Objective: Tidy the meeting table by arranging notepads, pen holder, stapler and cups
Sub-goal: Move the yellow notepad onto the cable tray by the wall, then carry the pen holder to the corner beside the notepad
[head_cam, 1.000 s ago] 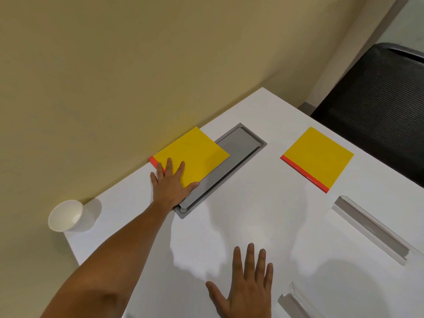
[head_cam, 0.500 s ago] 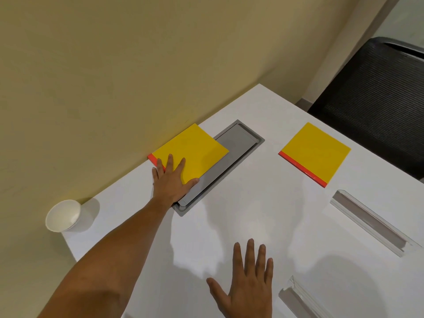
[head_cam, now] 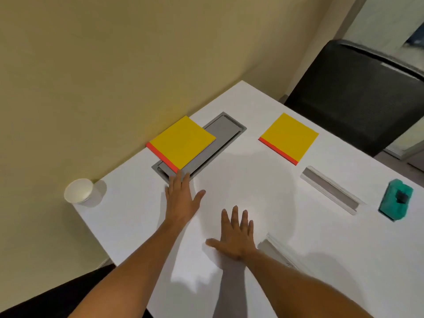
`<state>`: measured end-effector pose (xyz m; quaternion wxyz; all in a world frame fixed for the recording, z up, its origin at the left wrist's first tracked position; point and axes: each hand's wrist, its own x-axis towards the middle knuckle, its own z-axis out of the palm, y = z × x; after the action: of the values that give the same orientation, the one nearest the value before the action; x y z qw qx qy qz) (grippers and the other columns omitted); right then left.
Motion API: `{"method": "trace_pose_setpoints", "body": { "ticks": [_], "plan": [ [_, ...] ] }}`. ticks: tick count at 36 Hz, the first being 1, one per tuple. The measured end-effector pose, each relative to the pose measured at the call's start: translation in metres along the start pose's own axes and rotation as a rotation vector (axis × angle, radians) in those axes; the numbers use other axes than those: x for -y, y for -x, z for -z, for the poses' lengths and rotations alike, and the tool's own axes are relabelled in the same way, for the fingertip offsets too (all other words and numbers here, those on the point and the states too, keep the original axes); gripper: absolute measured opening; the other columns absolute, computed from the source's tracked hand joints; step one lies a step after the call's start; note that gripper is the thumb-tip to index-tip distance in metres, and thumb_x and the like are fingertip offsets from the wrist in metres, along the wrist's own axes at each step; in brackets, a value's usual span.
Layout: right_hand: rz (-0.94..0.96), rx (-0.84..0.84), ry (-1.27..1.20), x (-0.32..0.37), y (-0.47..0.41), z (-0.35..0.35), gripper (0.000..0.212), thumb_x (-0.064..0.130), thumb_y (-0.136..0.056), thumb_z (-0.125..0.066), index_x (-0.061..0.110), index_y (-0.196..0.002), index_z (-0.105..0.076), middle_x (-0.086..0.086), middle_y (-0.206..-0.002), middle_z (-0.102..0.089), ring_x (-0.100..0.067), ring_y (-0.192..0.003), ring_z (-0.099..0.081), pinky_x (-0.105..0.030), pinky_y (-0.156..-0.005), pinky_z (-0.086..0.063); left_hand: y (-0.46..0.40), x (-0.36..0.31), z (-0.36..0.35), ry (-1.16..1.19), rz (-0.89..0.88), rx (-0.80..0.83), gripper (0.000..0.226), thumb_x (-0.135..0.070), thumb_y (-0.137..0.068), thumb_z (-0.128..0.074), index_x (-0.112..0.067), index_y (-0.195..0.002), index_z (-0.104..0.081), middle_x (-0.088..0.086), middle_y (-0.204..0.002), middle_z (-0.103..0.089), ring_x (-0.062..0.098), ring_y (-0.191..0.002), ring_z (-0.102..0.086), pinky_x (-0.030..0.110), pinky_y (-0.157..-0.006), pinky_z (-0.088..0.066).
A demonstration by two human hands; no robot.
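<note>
Two yellow notepads with red spines lie on the white table (head_cam: 241,184). The left notepad (head_cam: 183,142) rests partly over a grey cable hatch (head_cam: 220,131) by the wall. The right notepad (head_cam: 290,136) lies flat near the chair. A white paper cup (head_cam: 79,191) stands at the table's left corner. A teal stapler (head_cam: 395,203) sits at the right. My left hand (head_cam: 182,198) hovers open just below the left notepad, fingertips near its red corner. Flat and open, my right hand (head_cam: 236,232) is over the table in the middle, holding nothing.
A black mesh chair (head_cam: 358,92) stands behind the table's far right edge. Two clear acrylic holders lie on the table, one (head_cam: 330,190) at the right and one (head_cam: 277,250) beside my right wrist. A beige wall borders the table's left side.
My left hand has lifted off the left notepad and drawn back toward me. The view has pulled back, bringing the teal stapler into sight.
</note>
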<state>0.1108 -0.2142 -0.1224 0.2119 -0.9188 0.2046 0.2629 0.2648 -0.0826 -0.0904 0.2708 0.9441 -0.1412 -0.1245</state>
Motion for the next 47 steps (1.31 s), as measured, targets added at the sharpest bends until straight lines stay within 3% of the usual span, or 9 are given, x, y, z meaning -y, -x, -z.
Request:
{"method": "trace_pose_setpoints", "body": {
  "ticks": [3, 6, 21, 27, 30, 34, 38, 43, 47],
  "plan": [
    [0.021, 0.036, -0.051, 0.0, 0.01, 0.034, 0.085, 0.069, -0.088, -0.049, 0.025, -0.156, -0.024, -0.007, -0.169, -0.007, -0.042, -0.154, 0.0, -0.06, -0.12, -0.007, 0.028, -0.006, 0.003, 0.02, -0.011, 0.037, 0.068, -0.052, -0.095, -0.056, -0.018, -0.15, -0.037, 0.007, -0.164, -0.024, 0.03, -0.154, -0.012, 0.055, -0.123, -0.015],
    [0.028, -0.004, -0.22, 0.003, 0.03, 0.055, 0.076, 0.055, -0.096, -0.054, 0.022, -0.158, -0.026, -0.004, -0.163, -0.031, -0.036, -0.153, -0.017, -0.05, -0.122, -0.016, 0.054, -0.017, 0.006, 0.042, -0.054, 0.04, 0.063, -0.045, -0.097, -0.057, -0.014, -0.148, -0.041, 0.007, -0.16, -0.035, 0.028, -0.152, -0.02, 0.053, -0.121, -0.022],
    [-0.086, -0.431, -0.57, -0.072, 0.22, 0.069, 0.077, 0.049, -0.094, -0.062, 0.034, -0.158, -0.022, 0.007, -0.165, -0.027, -0.023, -0.156, -0.013, -0.047, -0.124, -0.019, 0.176, -0.114, -0.038, 0.249, -0.259, 0.237, 0.066, -0.031, -0.095, -0.065, -0.019, -0.152, -0.034, 0.004, -0.16, -0.033, 0.025, -0.149, -0.029, 0.042, -0.121, -0.027],
    [-0.265, -0.571, -0.584, -0.148, 0.291, 0.057, 0.078, 0.037, -0.095, -0.064, 0.028, -0.159, -0.019, 0.002, -0.165, -0.025, -0.024, -0.154, -0.014, -0.045, -0.125, -0.021, 0.231, -0.161, -0.075, 0.305, -0.409, 0.476, 0.076, -0.019, -0.086, -0.077, -0.027, -0.15, -0.036, -0.001, -0.152, -0.043, 0.019, -0.136, -0.046, 0.032, -0.107, -0.047],
    [-0.325, -0.645, -0.585, -0.178, 0.322, 0.046, 0.078, 0.04, -0.095, -0.065, 0.031, -0.158, -0.02, 0.003, -0.166, -0.023, -0.022, -0.154, -0.015, -0.044, -0.124, -0.023, 0.257, -0.181, -0.097, 0.24, -0.457, 0.608, 0.087, -0.024, -0.083, -0.079, -0.03, -0.153, -0.028, -0.004, -0.155, -0.04, 0.014, -0.136, -0.044, 0.015, -0.101, -0.035],
    [-0.442, -0.715, -0.646, -0.217, 0.358, 0.027, 0.079, 0.039, -0.092, -0.069, 0.03, -0.157, -0.025, 0.002, -0.164, -0.027, -0.021, -0.152, -0.02, -0.044, -0.121, -0.031, 0.288, -0.201, -0.129, 0.17, -0.538, 0.824, 0.104, -0.036, -0.08, -0.081, -0.032, -0.158, -0.012, -0.007, -0.163, -0.021, 0.011, -0.145, -0.029, 0.017, -0.107, -0.024],
    [-0.553, -0.68, -0.884, -0.238, 0.375, 0.007, 0.074, 0.039, -0.098, -0.062, 0.028, -0.158, -0.021, -0.003, -0.163, -0.026, -0.026, -0.149, -0.026, -0.046, -0.118, -0.035, 0.305, -0.211, -0.156, 0.139, -0.545, 0.963, 0.119, -0.035, -0.076, -0.085, -0.023, -0.159, -0.002, -0.005, -0.166, -0.009, 0.011, -0.151, -0.015, 0.015, -0.11, -0.016],
    [-0.718, -0.546, -1.386, -0.257, 0.379, -0.014, 0.065, 0.058, -0.103, -0.037, 0.032, -0.159, -0.016, -0.003, -0.165, -0.026, -0.029, -0.148, -0.033, -0.047, -0.117, -0.031, 0.333, -0.228, -0.183, 0.271, -0.426, 1.02, 0.126, -0.025, -0.065, -0.091, -0.017, -0.158, -0.007, -0.008, -0.15, -0.032, 0.011, -0.142, -0.032, 0.017, -0.109, -0.028],
    [-0.678, -0.47, -1.655, -0.264, 0.379, -0.03, 0.07, 0.066, -0.1, -0.029, 0.025, -0.157, -0.026, -0.004, -0.161, -0.035, -0.03, -0.144, -0.039, -0.047, -0.114, -0.037, 0.347, -0.232, -0.196, 0.334, -0.418, 0.963, 0.095, -0.02, -0.058, -0.088, -0.036, -0.135, -0.035, -0.008, -0.133, -0.054, 0.013, -0.128, -0.053, 0.005, -0.094, -0.042]
  ]
}}
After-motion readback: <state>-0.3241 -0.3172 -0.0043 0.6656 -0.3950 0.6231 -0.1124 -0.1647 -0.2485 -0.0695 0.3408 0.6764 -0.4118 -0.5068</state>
